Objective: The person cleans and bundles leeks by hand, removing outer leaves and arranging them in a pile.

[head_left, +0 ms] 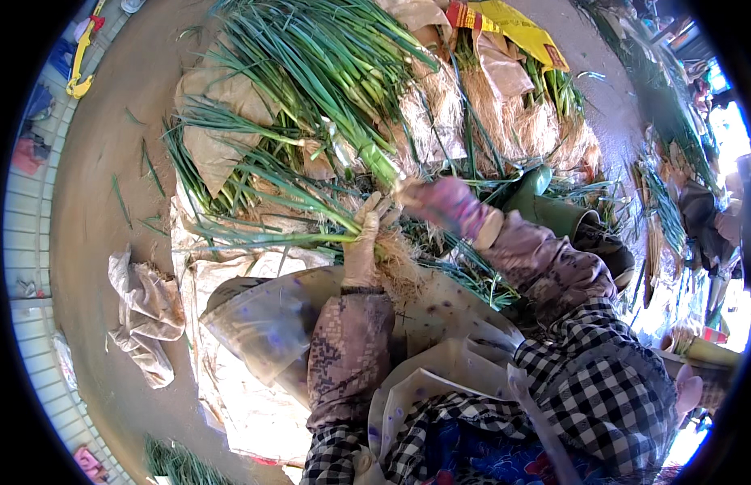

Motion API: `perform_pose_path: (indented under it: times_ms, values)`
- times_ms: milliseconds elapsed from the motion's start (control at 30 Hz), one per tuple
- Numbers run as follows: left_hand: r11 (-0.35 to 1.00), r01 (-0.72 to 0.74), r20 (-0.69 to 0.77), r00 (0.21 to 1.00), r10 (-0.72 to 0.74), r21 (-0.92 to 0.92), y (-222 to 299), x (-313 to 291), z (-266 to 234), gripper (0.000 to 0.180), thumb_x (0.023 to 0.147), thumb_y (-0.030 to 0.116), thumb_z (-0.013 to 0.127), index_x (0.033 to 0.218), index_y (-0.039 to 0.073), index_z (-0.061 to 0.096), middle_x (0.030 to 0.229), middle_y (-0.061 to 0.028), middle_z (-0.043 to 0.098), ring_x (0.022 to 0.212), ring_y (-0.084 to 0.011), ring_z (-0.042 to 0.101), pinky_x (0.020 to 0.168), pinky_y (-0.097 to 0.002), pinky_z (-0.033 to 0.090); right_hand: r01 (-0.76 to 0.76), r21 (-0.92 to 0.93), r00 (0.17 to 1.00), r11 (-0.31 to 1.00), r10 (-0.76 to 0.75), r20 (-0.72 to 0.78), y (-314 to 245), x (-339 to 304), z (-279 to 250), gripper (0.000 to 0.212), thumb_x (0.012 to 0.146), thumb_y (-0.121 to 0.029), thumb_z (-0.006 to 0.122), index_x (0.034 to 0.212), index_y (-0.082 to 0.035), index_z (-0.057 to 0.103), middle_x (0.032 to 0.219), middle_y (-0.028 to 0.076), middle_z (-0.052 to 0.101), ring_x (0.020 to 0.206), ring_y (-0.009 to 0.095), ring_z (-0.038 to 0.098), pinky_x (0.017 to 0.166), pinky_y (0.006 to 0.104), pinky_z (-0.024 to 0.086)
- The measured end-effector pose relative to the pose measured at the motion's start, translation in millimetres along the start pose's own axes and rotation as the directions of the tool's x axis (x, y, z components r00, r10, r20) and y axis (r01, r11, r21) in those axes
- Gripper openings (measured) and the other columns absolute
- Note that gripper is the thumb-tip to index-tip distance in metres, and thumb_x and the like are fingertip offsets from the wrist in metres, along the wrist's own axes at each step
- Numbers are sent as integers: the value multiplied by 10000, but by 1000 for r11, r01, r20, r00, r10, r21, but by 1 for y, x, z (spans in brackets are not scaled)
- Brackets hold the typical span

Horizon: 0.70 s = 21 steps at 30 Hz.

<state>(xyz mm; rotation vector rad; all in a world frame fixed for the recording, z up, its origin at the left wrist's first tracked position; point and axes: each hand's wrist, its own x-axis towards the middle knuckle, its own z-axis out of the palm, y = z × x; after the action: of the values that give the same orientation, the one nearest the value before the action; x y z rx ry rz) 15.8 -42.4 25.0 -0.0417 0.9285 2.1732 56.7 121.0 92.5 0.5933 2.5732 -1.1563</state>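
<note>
My left hand (361, 257), in a pale glove, is wrapped round a few green onions (310, 238). Their leaves point left, and a tangle of pale roots (401, 263) hangs to the right of the hand. Blurred by motion, my right hand (448, 204), in a pinkish-purple glove, closes at the lower end of a thick bunch of green onion stalks (371, 153). The leaves of that bunch run up to the left over a large heap of green onions (310, 56). The fingertips of the right hand are smeared.
Rooty bundles (513, 121) lie at the far side, partly under a yellow plastic sack (525, 28). A green rubber boot (545, 202) is right of my hands. A crumpled sack (141, 315) lies on the floor at left. A spotted plastic apron (270, 323) covers my lap.
</note>
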Motion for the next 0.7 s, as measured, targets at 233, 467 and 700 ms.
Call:
perform_pose_path:
  times_ms: [233,467,700]
  values:
    - [994,-77,-274,960,53,-77,-21,-7,-32,269,824,58,558,1079,-19,517,800,-71,589,713,-162,572,625,-271,510,671,-126,732,730,-627,266,46,27,63,310,741,-247,616,997,-74,591,832,85,620,773,236,588,713,364,467]
    - [992,60,-236,971,-33,108,-17,-26,-19,177,826,102,571,966,0,535,739,-54,568,588,-112,528,497,-218,450,-303,844,949,442,58,310,-14,74,44,356,762,-225,658,1014,-1,545,858,73,582,787,160,556,688,304,471]
    - [977,-42,-343,932,114,210,-30,-16,-19,124,813,54,578,907,0,517,688,-55,565,556,-110,526,478,-206,433,309,657,928,688,-68,-366,15,122,84,168,790,-122,600,898,-4,549,743,63,567,669,141,546,576,294,447]
